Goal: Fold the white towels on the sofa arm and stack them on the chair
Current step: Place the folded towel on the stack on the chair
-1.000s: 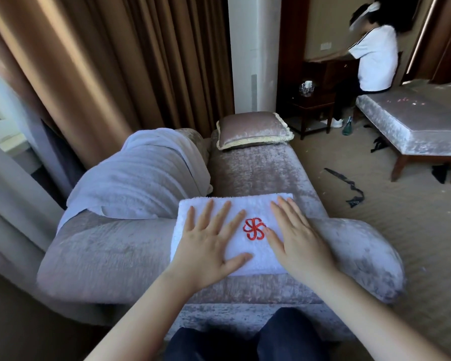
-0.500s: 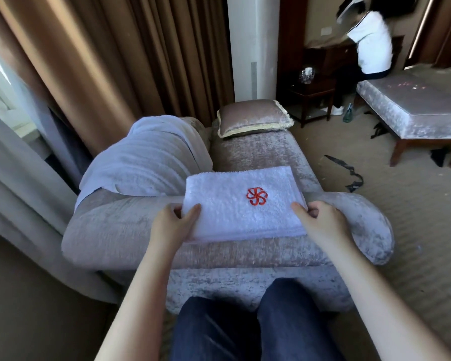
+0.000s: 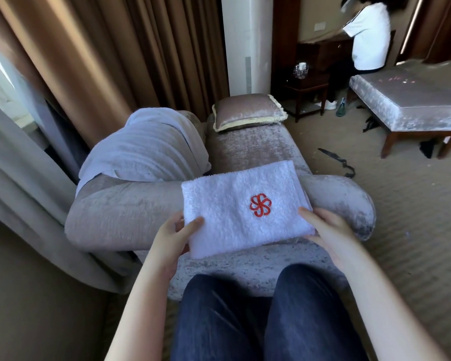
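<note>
**Towel Raised From Sofa Arm**

Lifted and tilted since the previous frame, the folded white terry towel with a red emblem point(image 3: 245, 212) hung over the grey velvet sofa arm point(image 3: 120, 212). Fingers underneath were hidden; only thumbs showed on top. Set apart, the left hand point(image 3: 172, 238) and right hand point(image 3: 328, 233) pinched its near corners.

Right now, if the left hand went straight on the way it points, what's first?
The left hand grips the towel by its near corner; straight on, probably the sofa arm beneath it, though depth is unclear.
</note>
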A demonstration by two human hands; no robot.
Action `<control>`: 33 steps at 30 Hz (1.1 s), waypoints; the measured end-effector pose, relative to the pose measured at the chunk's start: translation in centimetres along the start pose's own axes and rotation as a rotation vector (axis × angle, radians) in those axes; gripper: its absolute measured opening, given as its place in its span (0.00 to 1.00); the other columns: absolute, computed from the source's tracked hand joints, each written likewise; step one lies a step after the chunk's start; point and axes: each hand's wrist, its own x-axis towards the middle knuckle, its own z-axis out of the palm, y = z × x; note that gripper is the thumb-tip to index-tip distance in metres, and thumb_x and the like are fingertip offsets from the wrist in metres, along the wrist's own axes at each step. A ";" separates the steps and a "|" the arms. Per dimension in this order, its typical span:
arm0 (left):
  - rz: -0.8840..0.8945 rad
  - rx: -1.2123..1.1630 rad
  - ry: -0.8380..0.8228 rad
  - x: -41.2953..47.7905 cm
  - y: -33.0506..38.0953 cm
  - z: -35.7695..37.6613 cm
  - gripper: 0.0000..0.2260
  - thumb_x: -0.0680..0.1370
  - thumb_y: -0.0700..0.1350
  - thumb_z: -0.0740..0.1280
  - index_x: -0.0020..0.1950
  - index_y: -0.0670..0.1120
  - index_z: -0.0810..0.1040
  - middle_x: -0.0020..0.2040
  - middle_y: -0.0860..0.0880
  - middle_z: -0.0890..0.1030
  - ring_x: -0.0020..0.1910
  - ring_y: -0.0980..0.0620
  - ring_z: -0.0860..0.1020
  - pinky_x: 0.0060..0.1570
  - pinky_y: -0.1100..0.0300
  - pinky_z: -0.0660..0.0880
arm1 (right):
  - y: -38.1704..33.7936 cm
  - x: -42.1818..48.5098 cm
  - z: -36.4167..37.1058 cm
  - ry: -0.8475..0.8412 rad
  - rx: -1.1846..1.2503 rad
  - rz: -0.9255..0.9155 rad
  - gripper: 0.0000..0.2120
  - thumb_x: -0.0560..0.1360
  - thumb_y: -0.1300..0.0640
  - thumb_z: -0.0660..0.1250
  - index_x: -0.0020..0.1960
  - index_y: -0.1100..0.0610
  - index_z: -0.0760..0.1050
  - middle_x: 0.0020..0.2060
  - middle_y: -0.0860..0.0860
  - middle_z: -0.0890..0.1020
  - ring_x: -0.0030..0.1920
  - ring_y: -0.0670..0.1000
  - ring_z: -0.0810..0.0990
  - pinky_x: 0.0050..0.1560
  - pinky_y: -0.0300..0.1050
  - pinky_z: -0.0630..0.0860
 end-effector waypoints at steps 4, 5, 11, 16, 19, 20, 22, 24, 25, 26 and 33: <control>0.007 -0.017 -0.001 -0.8 -0.4 1.0 0.10 0.78 0.46 0.69 0.59 0.46 0.79 0.51 0.48 0.85 0.50 0.49 0.84 0.44 0.56 0.78 | 0.3 -1.4 -0.7 0.036 0.015 -0.042 0.05 0.75 0.59 0.70 0.50 0.58 0.79 0.49 0.56 0.84 0.48 0.52 0.82 0.54 0.52 0.79; 0.012 -0.016 -0.010 -1.0 -0.4 1.4 0.10 0.78 0.45 0.69 0.58 0.46 0.79 0.51 0.48 0.85 0.49 0.49 0.84 0.43 0.57 0.77 | 0.2 -1.8 -1.0 0.057 0.024 -0.049 0.04 0.75 0.59 0.70 0.50 0.58 0.79 0.48 0.57 0.84 0.48 0.53 0.82 0.55 0.54 0.79; 0.056 -0.020 -0.142 -2.0 0.0 5.3 0.08 0.78 0.45 0.68 0.56 0.45 0.81 0.50 0.47 0.85 0.47 0.49 0.83 0.44 0.56 0.77 | -0.4 -5.5 -5.3 0.176 0.098 -0.075 0.05 0.75 0.60 0.70 0.50 0.59 0.79 0.48 0.58 0.84 0.48 0.52 0.82 0.59 0.56 0.76; 0.026 -0.067 -0.305 -2.9 -0.5 9.8 0.10 0.78 0.46 0.68 0.58 0.45 0.80 0.53 0.45 0.85 0.52 0.46 0.83 0.49 0.52 0.77 | 0.2 -9.4 -9.9 0.360 0.141 -0.054 0.09 0.75 0.58 0.71 0.53 0.60 0.78 0.51 0.57 0.84 0.54 0.55 0.82 0.57 0.53 0.78; 0.004 -0.099 -0.416 -3.8 -0.8 12.9 0.12 0.78 0.46 0.68 0.60 0.46 0.79 0.54 0.47 0.85 0.53 0.47 0.83 0.49 0.53 0.77 | 0.8 -12.6 -12.3 0.446 0.199 -0.066 0.08 0.75 0.58 0.70 0.52 0.60 0.78 0.49 0.56 0.84 0.50 0.52 0.83 0.49 0.45 0.79; -0.004 -0.109 -0.454 -4.1 -1.0 13.9 0.12 0.78 0.46 0.68 0.60 0.46 0.80 0.54 0.47 0.85 0.53 0.47 0.83 0.49 0.53 0.77 | 1.0 -13.7 -13.0 0.476 0.215 -0.075 0.08 0.75 0.58 0.69 0.52 0.61 0.78 0.49 0.55 0.84 0.49 0.51 0.83 0.48 0.44 0.78; -0.017 -0.116 -0.533 -4.6 -1.2 15.9 0.13 0.77 0.46 0.68 0.60 0.45 0.79 0.54 0.46 0.84 0.54 0.47 0.83 0.51 0.51 0.77 | 1.4 -15.9 -14.3 0.540 0.235 -0.095 0.07 0.76 0.57 0.69 0.51 0.60 0.78 0.47 0.54 0.84 0.46 0.48 0.83 0.45 0.41 0.78; -0.024 -0.122 -0.612 -5.3 -1.5 17.8 0.17 0.75 0.48 0.71 0.62 0.44 0.78 0.56 0.46 0.84 0.55 0.46 0.82 0.55 0.49 0.77 | 1.9 -18.0 -15.3 0.615 0.260 -0.111 0.05 0.76 0.57 0.69 0.50 0.58 0.78 0.45 0.51 0.85 0.43 0.46 0.84 0.41 0.38 0.78; -0.032 -0.126 -0.646 -5.6 -1.6 18.8 0.19 0.73 0.49 0.72 0.63 0.44 0.77 0.57 0.45 0.83 0.55 0.46 0.82 0.56 0.48 0.77 | 2.2 -19.1 -15.8 0.655 0.276 -0.116 0.04 0.76 0.57 0.69 0.49 0.58 0.78 0.43 0.50 0.85 0.42 0.45 0.84 0.40 0.38 0.78; -0.039 -0.127 -0.683 -6.1 -1.8 19.7 0.21 0.73 0.49 0.73 0.63 0.44 0.77 0.57 0.45 0.83 0.56 0.46 0.82 0.57 0.47 0.77 | 2.4 -20.3 -16.4 0.697 0.288 -0.121 0.04 0.76 0.57 0.69 0.49 0.58 0.78 0.43 0.50 0.85 0.41 0.45 0.84 0.40 0.38 0.78; -0.080 -0.088 -0.955 -11.0 -2.9 27.6 0.15 0.77 0.46 0.70 0.61 0.43 0.77 0.55 0.45 0.84 0.53 0.46 0.83 0.49 0.50 0.80 | 4.2 -29.3 -20.2 0.993 0.310 -0.167 0.09 0.76 0.55 0.69 0.53 0.59 0.79 0.46 0.51 0.85 0.48 0.49 0.84 0.49 0.43 0.79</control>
